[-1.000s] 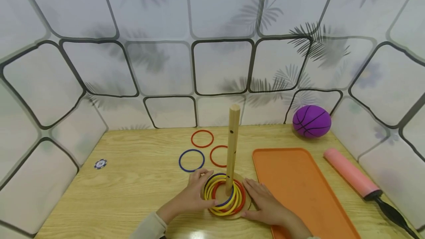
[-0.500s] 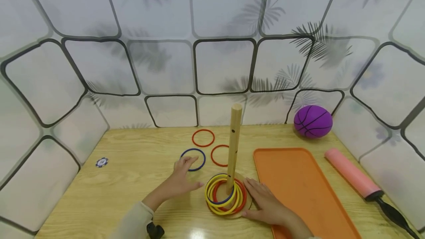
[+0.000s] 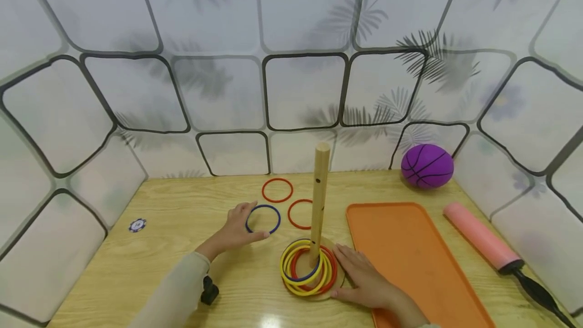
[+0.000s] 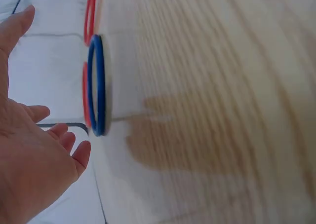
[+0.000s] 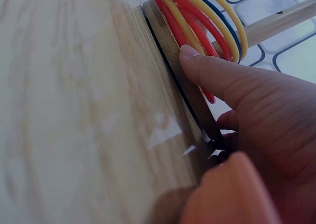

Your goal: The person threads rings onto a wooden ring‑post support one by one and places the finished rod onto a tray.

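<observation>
In the head view my left hand [image 3: 238, 227] is spread over the left side of a blue ring [image 3: 279, 212] lying on the table. The left wrist view shows that palm [image 4: 29, 160] with nothing in it and the blue ring [image 4: 100, 86] past its fingertips. My right hand [image 3: 364, 280] holds the right edge of a ring-toss stand's round wooden base [image 3: 339, 280]. In the right wrist view its thumb [image 5: 197, 61] presses the base's rim, close to the rings. Several yellow [image 3: 304, 292], red and blue rings are looped around the upright wooden peg [image 3: 320, 191].
Two red rings [image 3: 291, 189] [image 3: 298, 227] lie behind the stand, one partly hidden by the peg. An orange tray [image 3: 405, 247] is at right, beside a pink hand pump [image 3: 483, 239]. A purple ball [image 3: 427, 166] sits at the back right, a poker chip [image 3: 137, 225] at left.
My left hand has let go of the rings on the stand and moved left and away from me to the loose blue ring. The right hand has stayed at the base.
</observation>
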`<state>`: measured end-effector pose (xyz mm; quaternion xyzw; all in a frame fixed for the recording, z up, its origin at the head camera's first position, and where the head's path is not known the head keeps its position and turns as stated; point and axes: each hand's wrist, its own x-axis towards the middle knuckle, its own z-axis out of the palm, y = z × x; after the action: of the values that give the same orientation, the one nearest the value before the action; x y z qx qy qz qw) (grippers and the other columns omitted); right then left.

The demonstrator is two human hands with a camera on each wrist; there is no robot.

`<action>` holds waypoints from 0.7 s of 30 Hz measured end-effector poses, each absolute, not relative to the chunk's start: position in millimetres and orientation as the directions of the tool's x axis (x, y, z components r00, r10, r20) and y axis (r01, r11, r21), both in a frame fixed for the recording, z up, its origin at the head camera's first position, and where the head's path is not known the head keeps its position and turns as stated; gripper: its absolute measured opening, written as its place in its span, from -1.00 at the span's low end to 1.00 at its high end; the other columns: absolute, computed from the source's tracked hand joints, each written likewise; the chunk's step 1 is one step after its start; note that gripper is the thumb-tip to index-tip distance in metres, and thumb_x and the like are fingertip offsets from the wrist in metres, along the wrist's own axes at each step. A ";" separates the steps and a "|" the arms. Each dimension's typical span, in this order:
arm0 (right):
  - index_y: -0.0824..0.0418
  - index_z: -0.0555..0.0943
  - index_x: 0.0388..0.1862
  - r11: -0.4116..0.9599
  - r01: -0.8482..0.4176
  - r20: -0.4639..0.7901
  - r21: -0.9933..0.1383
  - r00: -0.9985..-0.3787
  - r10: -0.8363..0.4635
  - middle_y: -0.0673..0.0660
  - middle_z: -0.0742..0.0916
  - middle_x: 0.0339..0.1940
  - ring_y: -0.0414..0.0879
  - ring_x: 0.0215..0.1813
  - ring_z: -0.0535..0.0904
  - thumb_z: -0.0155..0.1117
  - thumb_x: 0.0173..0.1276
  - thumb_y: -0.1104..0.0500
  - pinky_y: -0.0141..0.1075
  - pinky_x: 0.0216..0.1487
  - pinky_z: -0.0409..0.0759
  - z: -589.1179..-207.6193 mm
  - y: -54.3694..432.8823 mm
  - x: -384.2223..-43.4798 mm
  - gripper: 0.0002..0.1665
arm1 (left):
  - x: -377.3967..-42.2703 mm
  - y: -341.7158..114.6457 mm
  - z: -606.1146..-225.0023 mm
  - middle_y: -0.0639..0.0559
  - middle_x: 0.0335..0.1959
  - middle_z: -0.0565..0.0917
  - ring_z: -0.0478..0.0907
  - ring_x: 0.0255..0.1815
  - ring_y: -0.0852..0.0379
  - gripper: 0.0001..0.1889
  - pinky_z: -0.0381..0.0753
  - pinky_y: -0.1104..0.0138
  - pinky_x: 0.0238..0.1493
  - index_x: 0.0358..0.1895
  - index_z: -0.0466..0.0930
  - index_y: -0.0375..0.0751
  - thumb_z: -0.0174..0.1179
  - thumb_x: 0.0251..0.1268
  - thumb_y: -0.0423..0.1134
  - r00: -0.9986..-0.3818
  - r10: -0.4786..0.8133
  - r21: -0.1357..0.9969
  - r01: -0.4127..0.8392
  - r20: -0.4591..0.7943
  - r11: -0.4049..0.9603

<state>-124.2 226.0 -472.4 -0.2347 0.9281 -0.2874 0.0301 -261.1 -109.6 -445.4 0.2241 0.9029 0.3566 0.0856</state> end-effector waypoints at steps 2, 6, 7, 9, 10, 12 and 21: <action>0.37 0.13 0.45 0.726 -0.420 0.086 -0.545 -0.889 -0.450 0.38 0.24 0.43 0.30 0.44 0.08 0.25 0.20 -0.29 0.20 0.32 -0.12 -473.2 225.7 -123.9 0.09 | -267.6 -110.9 -448.8 -0.31 0.42 0.04 -0.08 0.37 -0.34 0.02 0.19 -0.25 0.16 0.48 -0.01 -0.23 0.31 0.06 0.19 -0.883 0.468 0.682 0.328 -0.024 0.653; 0.36 0.14 0.46 0.728 -0.412 0.084 -0.547 -0.893 -0.442 0.37 0.24 0.43 0.29 0.44 0.08 0.25 0.20 -0.29 0.18 0.32 -0.12 -472.9 225.3 -122.8 0.09 | -278.1 -113.7 -452.9 -0.30 0.48 -0.06 -0.22 0.43 -0.39 0.07 0.05 -0.29 0.23 0.51 -0.10 -0.20 0.29 0.06 0.22 -0.884 0.460 0.697 0.279 -0.081 0.660; 0.36 0.14 0.46 0.731 -0.412 0.084 -0.543 -0.893 -0.441 0.37 0.24 0.43 0.29 0.44 0.09 0.25 0.19 -0.29 0.18 0.32 -0.12 -472.4 225.1 -123.0 0.09 | -280.9 -114.5 -453.4 -0.30 0.48 -0.06 -0.23 0.43 -0.40 0.08 0.03 -0.30 0.23 0.51 -0.12 -0.21 0.28 0.06 0.23 -0.886 0.456 0.696 0.273 -0.088 0.664; 0.36 0.14 0.46 0.733 -0.410 0.080 -0.543 -0.894 -0.441 0.37 0.24 0.43 0.29 0.44 0.09 0.25 0.19 -0.30 0.19 0.33 -0.12 -471.7 225.0 -123.1 0.10 | -284.4 -115.2 -454.8 -0.29 0.49 -0.04 -0.21 0.42 -0.39 0.09 0.02 -0.30 0.24 0.52 -0.14 -0.19 0.27 0.06 0.26 -0.889 0.445 0.695 0.257 -0.102 0.672; 0.36 0.14 0.46 0.733 -0.410 0.080 -0.542 -0.894 -0.441 0.37 0.24 0.43 0.29 0.44 0.09 0.25 0.19 -0.30 0.18 0.33 -0.13 -471.6 224.9 -123.0 0.10 | -285.9 -115.3 -455.4 -0.27 0.49 -0.02 -0.17 0.42 -0.37 0.10 0.04 -0.29 0.24 0.52 -0.15 -0.18 0.26 0.06 0.27 -0.892 0.439 0.691 0.250 -0.109 0.678; 0.35 0.13 0.46 0.732 -0.408 0.080 -0.545 -0.895 -0.439 0.36 0.24 0.44 0.29 0.44 0.08 0.24 0.19 -0.31 0.13 0.35 -0.14 -471.7 225.0 -122.9 0.10 | -288.3 -114.2 -456.6 -0.24 0.48 0.04 -0.09 0.39 -0.32 0.10 0.08 -0.26 0.23 0.52 -0.14 -0.15 0.27 0.05 0.28 -0.897 0.424 0.693 0.230 -0.121 0.683; 0.32 0.13 0.47 0.729 -0.404 0.083 -0.552 -0.897 -0.435 0.35 0.24 0.44 0.28 0.44 0.08 0.25 0.20 -0.30 0.07 0.35 -0.17 -473.0 225.3 -122.7 0.09 | -291.7 -108.3 -463.4 -0.13 0.39 0.25 0.09 0.25 -0.19 0.20 0.24 -0.12 0.16 0.52 -0.09 -0.07 0.47 -0.18 0.19 -0.901 0.417 0.630 0.256 -0.119 0.733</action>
<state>-122.7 225.3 -473.0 -0.2257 0.9294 -0.2909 0.0261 -291.7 -108.3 -463.4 0.1824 0.9221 0.3165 0.1272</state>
